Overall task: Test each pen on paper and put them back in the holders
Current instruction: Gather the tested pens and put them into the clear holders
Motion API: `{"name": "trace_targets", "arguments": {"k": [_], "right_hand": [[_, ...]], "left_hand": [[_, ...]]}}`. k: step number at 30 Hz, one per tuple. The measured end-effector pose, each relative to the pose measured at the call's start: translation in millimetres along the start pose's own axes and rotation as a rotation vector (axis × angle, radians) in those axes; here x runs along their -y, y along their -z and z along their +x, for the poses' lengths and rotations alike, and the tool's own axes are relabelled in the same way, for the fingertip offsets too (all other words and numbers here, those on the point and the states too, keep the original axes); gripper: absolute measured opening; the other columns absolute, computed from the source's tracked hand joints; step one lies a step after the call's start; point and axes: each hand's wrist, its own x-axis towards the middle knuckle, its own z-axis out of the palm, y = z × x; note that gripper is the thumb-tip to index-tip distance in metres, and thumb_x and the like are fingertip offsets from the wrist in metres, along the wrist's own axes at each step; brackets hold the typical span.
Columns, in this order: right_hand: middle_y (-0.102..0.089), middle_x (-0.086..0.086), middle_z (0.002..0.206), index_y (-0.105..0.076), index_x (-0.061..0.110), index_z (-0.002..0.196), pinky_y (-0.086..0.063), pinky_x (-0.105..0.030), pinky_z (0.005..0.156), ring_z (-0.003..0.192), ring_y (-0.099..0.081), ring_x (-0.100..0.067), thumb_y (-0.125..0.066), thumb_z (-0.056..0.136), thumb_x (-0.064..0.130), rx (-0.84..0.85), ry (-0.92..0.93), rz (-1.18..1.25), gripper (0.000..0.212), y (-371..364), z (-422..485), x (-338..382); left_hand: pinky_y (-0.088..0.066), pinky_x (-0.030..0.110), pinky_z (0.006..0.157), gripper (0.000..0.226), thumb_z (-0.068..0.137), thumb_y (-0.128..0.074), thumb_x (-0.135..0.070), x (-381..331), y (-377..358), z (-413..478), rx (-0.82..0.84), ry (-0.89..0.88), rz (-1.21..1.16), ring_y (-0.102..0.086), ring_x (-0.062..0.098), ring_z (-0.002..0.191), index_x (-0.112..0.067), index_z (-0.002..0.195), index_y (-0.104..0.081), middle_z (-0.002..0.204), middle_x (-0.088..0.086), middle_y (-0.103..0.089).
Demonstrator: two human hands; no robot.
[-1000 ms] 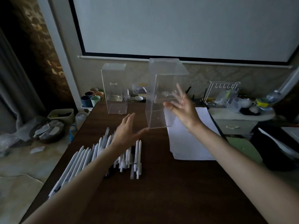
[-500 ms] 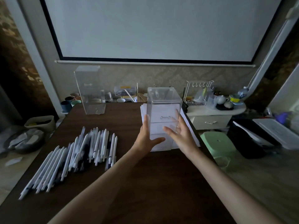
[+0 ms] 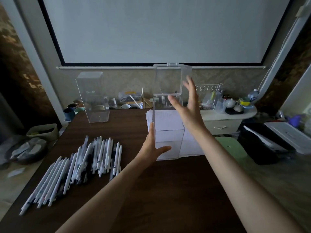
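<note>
Left hand [image 3: 152,148] presses flat, fingers straight, on clear holder [image 3: 170,137] | right hand [image 3: 190,108] splayed, relaxed, beside its raised lid [image 3: 168,79] | pens [image 3: 80,162] left of both hands | paper [image 3: 191,145] under right wrist

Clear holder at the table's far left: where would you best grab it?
The clear holder stands tall and upright with smooth, flat walls, so it is probably best clamped by its two opposite side walls at mid-height, reaching in from the front.
</note>
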Motion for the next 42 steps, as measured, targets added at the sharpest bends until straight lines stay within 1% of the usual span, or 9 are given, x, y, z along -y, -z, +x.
{"name": "trace_targets", "arguments": {"k": [10, 17, 20, 24, 29, 31, 34, 38, 42], "right_hand": [[-0.031, 0.002, 0.152, -0.025, 0.021, 0.147, -0.026, -0.028, 0.106, 0.136, -0.034, -0.012, -0.037, 0.087, 0.057, 0.231, -0.404, 0.13, 0.071, 6.9, -39.7, -47.9], [-0.032, 0.011, 0.149, -0.028, 0.029, 0.146, -0.023, -0.042, 0.115, 0.139, -0.029, -0.011, -0.028, 0.078, 0.078, 0.094, -0.504, 0.23, 0.084, 17.4, -26.9, -74.2], [-0.025, 0.011, 0.154, -0.026, 0.027, 0.148, -0.021, -0.043, 0.117, 0.141, -0.024, -0.008, -0.025, 0.072, 0.087, 0.17, -0.467, 0.069, 0.097, 23.1, -7.4, -80.9], [-0.027, 0.013, 0.153, -0.026, 0.028, 0.148, -0.03, -0.043, 0.114, 0.139, -0.029, -0.007, -0.031, 0.076, 0.081, 0.251, -0.423, 0.004, 0.09, 20.3, 0.8, -85.1], [-0.034, 0.04, 0.119, -0.021, 0.029, 0.146, -0.034, 0.005, 0.08, 0.119, -0.038, 0.006, -0.065, 0.087, 0.022, 0.304, -0.395, 0.068, 0.074, 11.3, -9.4, -92.1], [-0.034, 0.039, 0.116, -0.018, 0.026, 0.148, -0.036, 0.005, 0.075, 0.123, -0.036, 0.001, -0.066, 0.087, 0.02, 0.298, -0.382, 0.038, 0.078, 10.0, -11.6, -91.6], [-0.028, 0.013, 0.147, -0.016, 0.02, 0.149, -0.033, -0.018, 0.106, 0.139, -0.024, -0.008, -0.066, 0.087, 0.029, 0.184, -0.275, -0.131, 0.081, 5.6, -22.2, -89.5], [-0.048, -0.01, 0.128, -0.045, 0.005, 0.127, -0.035, -0.024, 0.107, 0.124, -0.044, -0.018, -0.057, 0.09, 0.022, -0.129, 0.286, -0.376, 0.042, -22.3, -48.4, -74.5], [-0.054, -0.001, 0.102, -0.054, 0.013, 0.105, -0.045, -0.018, 0.084, 0.096, -0.053, -0.009, -0.054, 0.09, 0.017, 0.255, 0.346, -0.307, 0.016, -98.4, -57.6, -59.7]], "left_hand": [[-0.023, 0.045, 0.114, 0.11, 0.076, -0.076, -0.024, 3.1, 0.3, 1.7, -0.002, -0.066, -0.009, -0.016, 0.016, 0.142, -0.023, 0.149, 0.005, 0.156, 0.0, -0.015], [-0.025, 0.034, 0.113, 0.092, 0.081, -0.071, -0.023, -19.3, -9.5, 35.9, -0.055, -0.128, 0.003, -0.024, 0.013, 0.139, -0.021, 0.149, -0.01, 0.152, 0.0, -0.026], [-0.02, 0.015, 0.104, 0.089, 0.083, -0.069, -0.021, -22.1, -16.3, 50.5, -0.134, -0.131, 0.009, -0.018, 0.0, 0.133, -0.021, 0.149, -0.01, 0.15, -0.009, -0.022], [-0.018, 0.02, 0.107, 0.091, 0.083, -0.069, -0.024, -7.2, -28.2, 57.4, -0.209, -0.089, -0.007, -0.016, 0.007, 0.139, -0.025, 0.148, -0.005, 0.155, -0.004, -0.016], [-0.032, 0.043, 0.11, 0.092, 0.082, -0.07, -0.031, 6.5, -21.8, 59.4, -0.178, -0.023, -0.033, -0.027, 0.013, 0.138, -0.034, 0.147, -0.004, 0.153, -0.002, -0.024], [-0.033, 0.045, 0.109, 0.093, 0.079, -0.071, -0.034, 3.4, -14.2, 57.6, -0.114, -0.015, -0.053, -0.03, 0.014, 0.136, -0.037, 0.146, -0.006, 0.151, -0.001, -0.028], [-0.026, 0.031, 0.11, 0.089, 0.08, -0.072, -0.027, -2.9, 9.3, 50.9, -0.041, -0.039, 0.018, -0.029, 0.009, 0.132, -0.021, 0.147, -0.014, 0.143, -0.008, -0.027], [-0.042, 0.03, 0.097, 0.056, 0.082, -0.069, -0.019, 9.7, 73.0, 33.0, -0.24, -0.046, 0.244, -0.048, 0.02, 0.12, -0.01, 0.133, -0.046, 0.134, 0.007, -0.046], [-0.041, 0.021, 0.08, 0.039, 0.084, -0.066, -0.013, 40.3, 143.0, 14.2, -0.482, 0.064, 0.247, -0.055, 0.016, 0.102, -0.005, 0.121, -0.056, 0.117, 0.007, -0.052]]}}
